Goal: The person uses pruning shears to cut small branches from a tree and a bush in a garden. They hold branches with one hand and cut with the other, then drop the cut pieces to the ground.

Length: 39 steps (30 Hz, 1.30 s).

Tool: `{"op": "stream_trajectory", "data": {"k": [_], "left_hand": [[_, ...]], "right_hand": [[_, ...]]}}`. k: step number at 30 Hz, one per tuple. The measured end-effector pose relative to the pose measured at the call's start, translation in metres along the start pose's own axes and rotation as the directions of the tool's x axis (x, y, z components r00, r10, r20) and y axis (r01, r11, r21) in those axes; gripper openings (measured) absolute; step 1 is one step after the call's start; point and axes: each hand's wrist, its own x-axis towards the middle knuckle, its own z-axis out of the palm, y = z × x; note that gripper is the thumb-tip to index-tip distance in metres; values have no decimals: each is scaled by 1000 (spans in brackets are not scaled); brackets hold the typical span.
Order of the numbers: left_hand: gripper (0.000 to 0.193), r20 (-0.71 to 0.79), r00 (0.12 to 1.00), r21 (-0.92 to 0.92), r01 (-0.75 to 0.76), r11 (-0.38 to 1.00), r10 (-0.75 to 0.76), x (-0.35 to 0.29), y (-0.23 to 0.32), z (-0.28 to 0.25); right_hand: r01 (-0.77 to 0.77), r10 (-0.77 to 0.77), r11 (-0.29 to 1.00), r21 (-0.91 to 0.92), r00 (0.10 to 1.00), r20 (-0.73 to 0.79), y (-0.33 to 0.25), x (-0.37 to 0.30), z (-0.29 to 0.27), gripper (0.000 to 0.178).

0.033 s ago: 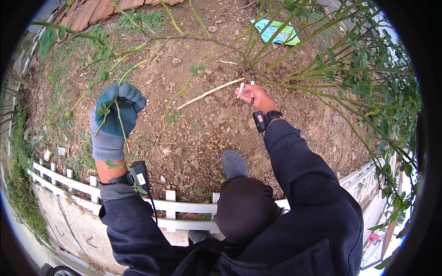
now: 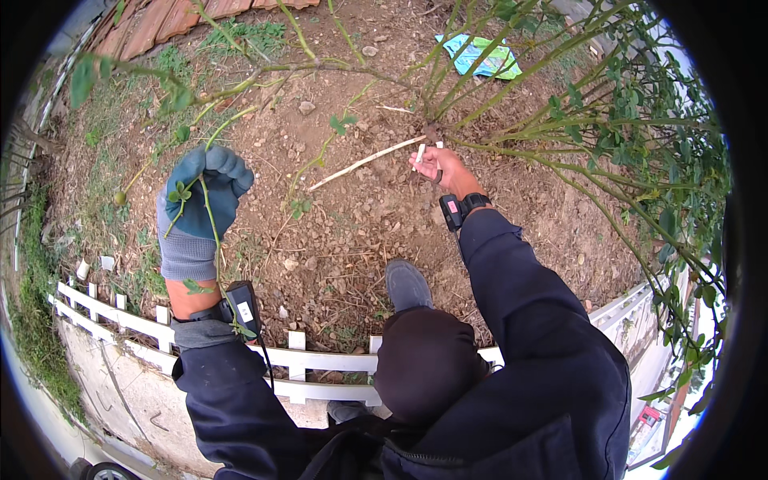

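Above brown soil (image 2: pixel 344 232), your blue-gloved left hand (image 2: pixel 210 178) clasps a slender green stem (image 2: pixel 211 210); your bare right hand (image 2: pixel 450 170) half-curls, its hold unclear.

The left glove (image 2: pixel 206 186) is teal with a grey cuff (image 2: pixel 189 254), the stem (image 2: pixel 232 119) in it green, the piece (image 2: pixel 419 152) in the right hand (image 2: pixel 446 170) white, the stick (image 2: pixel 366 163) cream, the soil (image 2: pixel 344 232) brown, the packet (image 2: pixel 482 57) near its far edge blue and green, and the fence (image 2: pixel 320 360) along its near edge white.
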Motion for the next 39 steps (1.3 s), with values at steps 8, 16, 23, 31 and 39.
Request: {"op": "stream_trajectory", "data": {"k": [8, 16, 23, 31, 39], "left_hand": [[26, -7, 1000, 23, -23, 999, 23, -6, -2, -1], [25, 15, 1000, 14, 3, 1000, -3, -10, 1, -11], [25, -127, 992, 100, 1, 995, 12, -20, -1, -10], [27, -45, 999, 44, 1, 999, 1, -18, -2, -11], [26, -24, 999, 34, -25, 999, 26, -14, -4, -8]], "right_hand": [[1, -1, 1000, -7, 1000, 3, -1, 5, -4, 24], [-82, 62, 989, 126, 987, 150, -1, 17, -21, 28], [-214, 201, 975, 65, 964, 173, -27, 26, -28, 25], [-126, 99, 972, 201, 985, 139, -15, 13, 11, 22], [-263, 166, 872, 412, 952, 256, -16, -11, 21, 25]]}}
